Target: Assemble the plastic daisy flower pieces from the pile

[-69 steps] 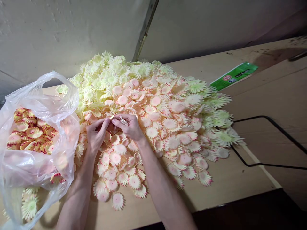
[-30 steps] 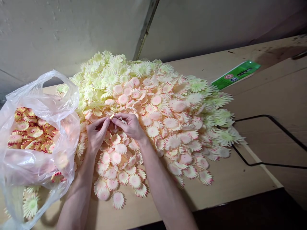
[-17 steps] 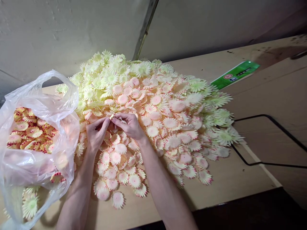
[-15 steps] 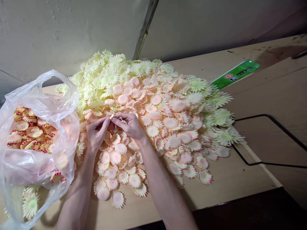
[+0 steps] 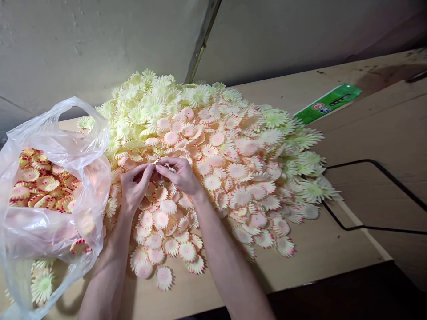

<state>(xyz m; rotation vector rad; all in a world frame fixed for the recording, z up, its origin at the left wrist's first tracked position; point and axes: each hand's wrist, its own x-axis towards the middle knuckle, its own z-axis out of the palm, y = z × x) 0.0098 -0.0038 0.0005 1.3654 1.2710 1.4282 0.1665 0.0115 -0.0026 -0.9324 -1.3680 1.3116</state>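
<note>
Starting at the desk's left edge, a clear bag (image 5: 56, 195) held red-rimmed petals. Just right of it, over the near-left part of the pile (image 5: 213, 164), the left hand (image 5: 133, 186) and right hand (image 5: 180, 175) met fingertip to fingertip, both pinched shut on one small petal piece (image 5: 159, 161), mostly hidden between them. It looked feather-light, thin, soft and easily creased, best pinched near its center rather than by its fringed rim. Toward the far-right corner lay a green packet (image 5: 328, 103).

Flower pile (image 5: 233, 164) cream-pink, pale green-yellow at back; bag (image 5: 50, 222) clear; packet (image 5: 328, 103) green.
</note>
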